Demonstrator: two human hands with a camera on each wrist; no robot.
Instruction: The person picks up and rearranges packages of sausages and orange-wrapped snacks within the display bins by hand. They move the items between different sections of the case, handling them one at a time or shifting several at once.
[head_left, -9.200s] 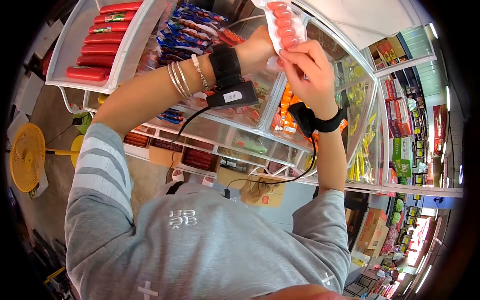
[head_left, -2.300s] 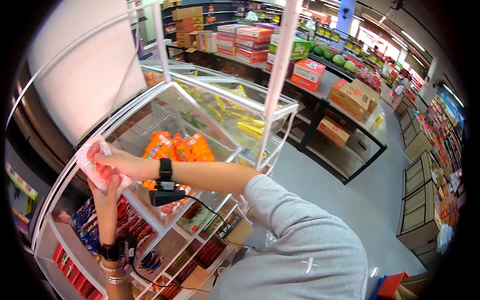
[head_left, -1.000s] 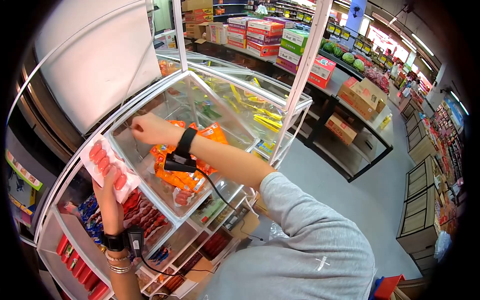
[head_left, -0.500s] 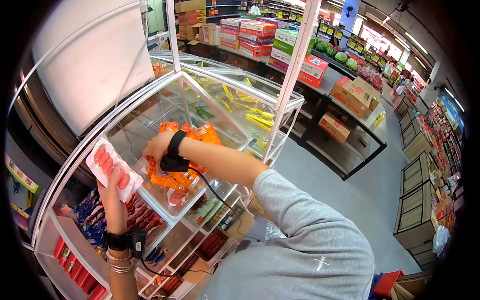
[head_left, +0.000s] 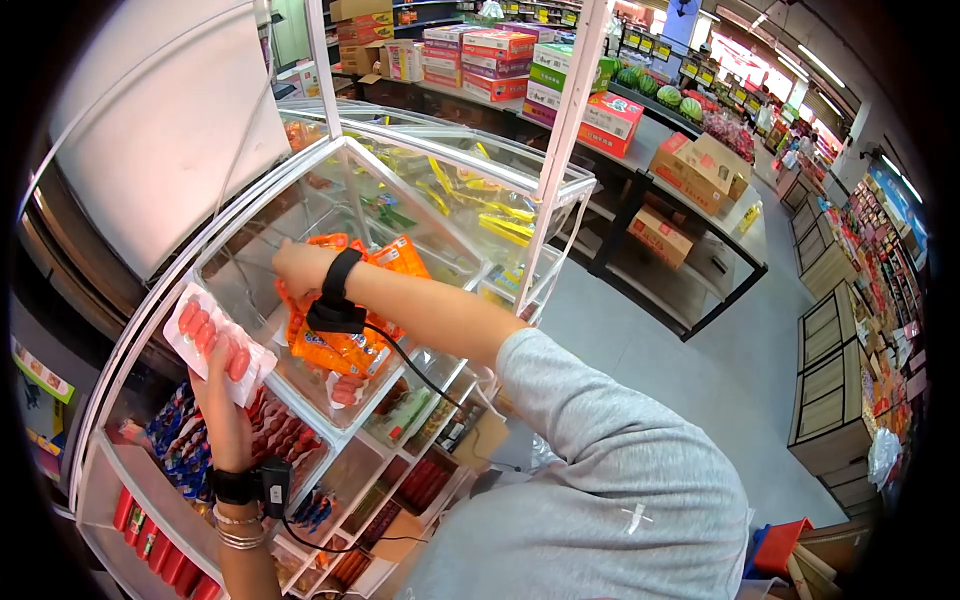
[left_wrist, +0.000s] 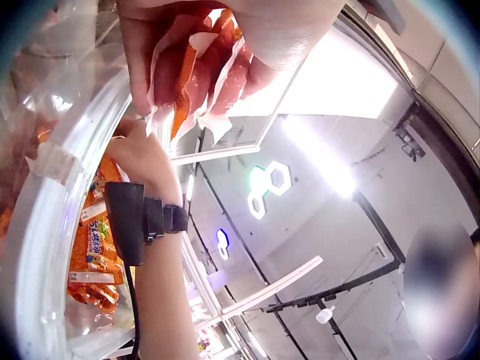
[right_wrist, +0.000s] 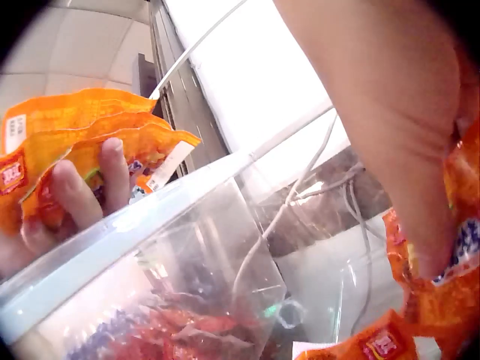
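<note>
My left hand [head_left: 226,412] holds a stack of sausage packets [head_left: 194,322] above the bin's near left edge. Pink sausages show through their pale side in the head view; the right wrist view shows the orange printed fronts [right_wrist: 75,139] with fingertips curled over them. Inside the clear bin [head_left: 322,425], my right hand [head_left: 305,268] reaches among more orange sausage packets [head_left: 345,355]. Its thumb [right_wrist: 431,244] presses over one orange packet [right_wrist: 442,296] in the right wrist view; the other fingers are hidden. One packet [head_left: 347,388] lies pale side up at the bin's near end.
Left of this bin, another compartment holds blue and red packets [head_left: 185,430]. A white tray [head_left: 105,470] with red sausages stands at the lower left. Behind are yellow packets [head_left: 500,225] under clear lids. A white post [head_left: 570,110] rises at the case's corner.
Earlier both hands were on the sausage packets. The right hand then let go, moved over the bin and down among the orange packets. The left hand keeps its hold on the stack.
</note>
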